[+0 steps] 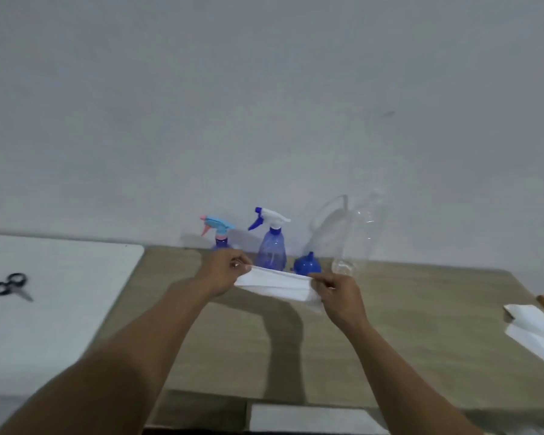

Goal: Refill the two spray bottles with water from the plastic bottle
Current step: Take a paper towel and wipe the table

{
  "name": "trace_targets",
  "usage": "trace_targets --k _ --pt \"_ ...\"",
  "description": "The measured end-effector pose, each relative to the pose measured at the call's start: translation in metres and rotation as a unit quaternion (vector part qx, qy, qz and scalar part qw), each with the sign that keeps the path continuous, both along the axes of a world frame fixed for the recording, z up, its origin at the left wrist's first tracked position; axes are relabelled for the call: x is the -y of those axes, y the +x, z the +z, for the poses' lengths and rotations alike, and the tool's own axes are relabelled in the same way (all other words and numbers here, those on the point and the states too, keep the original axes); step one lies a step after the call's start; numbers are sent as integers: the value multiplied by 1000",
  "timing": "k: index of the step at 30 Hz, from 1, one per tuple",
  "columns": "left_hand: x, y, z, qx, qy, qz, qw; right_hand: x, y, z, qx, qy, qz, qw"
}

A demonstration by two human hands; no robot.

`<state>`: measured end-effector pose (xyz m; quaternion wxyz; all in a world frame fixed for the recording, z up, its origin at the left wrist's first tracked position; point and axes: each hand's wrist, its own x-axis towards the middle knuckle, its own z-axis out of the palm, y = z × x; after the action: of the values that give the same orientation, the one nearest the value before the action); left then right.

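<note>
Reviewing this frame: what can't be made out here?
- Small spray bottle: body hidden behind the left hand.
- Plastic bottle: clear and blurred; water level unreadable.
- White cloth: ends hidden inside both fists, the other being the right hand.
- Paper: cut off by the right edge.

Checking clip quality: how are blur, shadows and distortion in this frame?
Head view: soft throughout, scissors smeared; clear bottle fades into the wall; arm shadows fall on the table below the cloth; wide-angle bends the table edge.
</note>
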<state>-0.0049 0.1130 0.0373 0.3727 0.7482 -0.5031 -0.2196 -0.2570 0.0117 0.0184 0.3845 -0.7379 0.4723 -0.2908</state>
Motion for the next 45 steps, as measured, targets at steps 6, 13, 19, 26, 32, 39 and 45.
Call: trace_targets --k 6,13,19,26,32,39,45 --pt "-54 77 -16 22 70 53 996 -32 85 -26 9 103 62 993" --pt "-66 126 -70 66 104 95 988 -53 154 -69 -75 97 40 992" --pt "-54 146 -118 234 60 128 962 -56 196 -95 -193 -99 25 976" --pt "-76 126 -172 363 146 -42 919 -76 222 -138 -264 -185 189 928" --pt "-68 118 -169 384 211 -47 898 -68 210 -154 -315 -178 234 902" --pt "-33 49 -164 373 224 -78 897 -39 131 -141 -317 -157 236 905" --pt "23 -39 -159 370 225 -116 894 8 39 -138 -342 -145 223 901"
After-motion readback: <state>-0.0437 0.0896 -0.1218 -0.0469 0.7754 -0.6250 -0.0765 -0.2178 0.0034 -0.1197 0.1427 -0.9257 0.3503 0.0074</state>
